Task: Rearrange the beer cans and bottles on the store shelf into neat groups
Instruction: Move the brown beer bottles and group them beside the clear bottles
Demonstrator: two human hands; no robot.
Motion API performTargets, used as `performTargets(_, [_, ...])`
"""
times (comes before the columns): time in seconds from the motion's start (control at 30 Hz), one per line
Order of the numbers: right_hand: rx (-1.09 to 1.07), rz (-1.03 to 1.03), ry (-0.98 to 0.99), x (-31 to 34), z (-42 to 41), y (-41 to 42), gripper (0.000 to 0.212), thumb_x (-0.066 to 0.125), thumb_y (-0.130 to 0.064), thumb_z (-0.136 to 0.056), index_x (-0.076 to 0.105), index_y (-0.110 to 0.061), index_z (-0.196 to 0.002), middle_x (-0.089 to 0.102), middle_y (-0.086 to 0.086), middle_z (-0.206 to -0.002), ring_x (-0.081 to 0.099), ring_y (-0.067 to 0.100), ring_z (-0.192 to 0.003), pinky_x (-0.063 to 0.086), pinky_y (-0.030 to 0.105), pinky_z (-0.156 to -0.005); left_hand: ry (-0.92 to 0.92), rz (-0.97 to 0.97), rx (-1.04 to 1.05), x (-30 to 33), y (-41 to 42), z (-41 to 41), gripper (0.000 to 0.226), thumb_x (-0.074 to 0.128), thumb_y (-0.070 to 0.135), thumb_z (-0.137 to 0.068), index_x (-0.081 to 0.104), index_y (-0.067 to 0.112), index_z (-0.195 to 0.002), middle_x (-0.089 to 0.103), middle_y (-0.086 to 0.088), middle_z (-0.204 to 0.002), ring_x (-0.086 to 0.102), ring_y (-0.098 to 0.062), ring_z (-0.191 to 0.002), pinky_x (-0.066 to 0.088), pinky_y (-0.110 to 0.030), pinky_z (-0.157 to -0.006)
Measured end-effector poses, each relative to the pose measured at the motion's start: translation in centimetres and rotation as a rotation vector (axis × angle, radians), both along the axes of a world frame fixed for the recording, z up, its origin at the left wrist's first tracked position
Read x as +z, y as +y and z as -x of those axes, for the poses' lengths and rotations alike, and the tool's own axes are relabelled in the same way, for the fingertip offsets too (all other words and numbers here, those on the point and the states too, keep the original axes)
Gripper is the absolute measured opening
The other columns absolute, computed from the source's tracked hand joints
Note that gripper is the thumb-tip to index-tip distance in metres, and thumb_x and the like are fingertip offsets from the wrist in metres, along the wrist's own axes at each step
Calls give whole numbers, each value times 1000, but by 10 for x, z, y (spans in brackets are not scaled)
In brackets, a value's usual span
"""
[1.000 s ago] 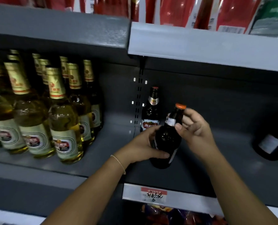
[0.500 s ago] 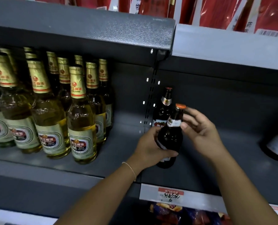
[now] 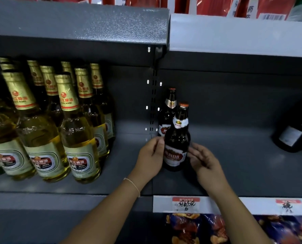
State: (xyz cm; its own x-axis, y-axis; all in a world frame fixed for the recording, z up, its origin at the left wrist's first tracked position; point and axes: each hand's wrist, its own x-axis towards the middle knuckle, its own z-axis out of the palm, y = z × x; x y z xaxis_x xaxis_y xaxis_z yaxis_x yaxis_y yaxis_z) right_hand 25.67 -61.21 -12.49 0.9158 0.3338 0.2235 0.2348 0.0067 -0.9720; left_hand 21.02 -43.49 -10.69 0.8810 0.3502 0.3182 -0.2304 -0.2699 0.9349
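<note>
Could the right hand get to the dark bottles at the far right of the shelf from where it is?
Probably yes. The right hand is open beside the front brown bottle, and the shelf between it and the dark bottles looks bare.

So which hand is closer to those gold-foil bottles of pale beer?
Left. The left hand is against the dark bottle's side facing the gold-foil bottles; the right hand is on its far side.

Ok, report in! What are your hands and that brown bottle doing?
Left hand touching the front brown bottle, right hand open beside it. Bottle upright on shelf, second brown bottle behind. Nothing in the way.
</note>
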Motion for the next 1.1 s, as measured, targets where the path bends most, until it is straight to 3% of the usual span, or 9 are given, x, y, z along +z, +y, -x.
performTargets(0.1, [32, 21, -10, 3, -1, 6, 46, 43, 18, -94, 51, -11, -129, 62, -3, -126, 60, 2, -118, 47, 14, -97, 19, 26, 27, -1, 1, -1, 21, 49, 7, -99, 63, 20, -106, 68, 3, -102, 61, 6, -88, 46, -9, -81])
performTargets(0.2, [93, 31, 22, 6, -7, 12, 58, 48, 26, -87, 50, -14, -129, 62, -4, -126, 62, -2, -113, 47, 14, -97, 7, 9, 58, -5, 3, -2, 24, 53, 2, -94, 61, 21, -105, 67, 5, -102, 62, 1, -92, 46, -9, -83])
performTargets(0.47, [136, 142, -67, 1, -16, 22, 83, 75, 14, -75, 41, -15, -145, 62, 2, -134, 59, 14, -125, 48, 29, -103, 41, 26, 33, -10, 8, -2, 29, 50, -6, -93, 59, 3, -119, 65, -3, -114, 61, -10, -106, 45, -8, -91])
performTargets(0.6, [68, 135, -97, -2, -17, 28, 82, 78, 11, -74, 44, -16, -144, 66, -1, -129, 63, 8, -117, 50, 20, -97, 44, 19, -6, -13, 10, -3, 34, 47, -7, -94, 57, 2, -125, 63, -9, -124, 59, -15, -115, 43, -12, -99])
performTargets(0.8, [27, 142, -108, -2, -20, 32, 81, 78, 11, -73, 46, -19, -141, 66, -6, -125, 63, 2, -113, 50, 16, -94, 46, 12, -83, -19, 12, -5, 42, 44, -8, -96, 48, 2, -137, 56, -4, -131, 53, -10, -121, 40, -5, -95])
performTargets(1.1, [2, 138, -116, -9, -22, 32, 86, 81, 7, -73, 42, -16, -146, 65, -2, -129, 62, 6, -118, 49, 22, -100, 44, 2, -77, -27, 13, -7, 46, 47, -5, -96, 46, 7, -140, 54, -4, -138, 51, -9, -127, 38, -12, -104])
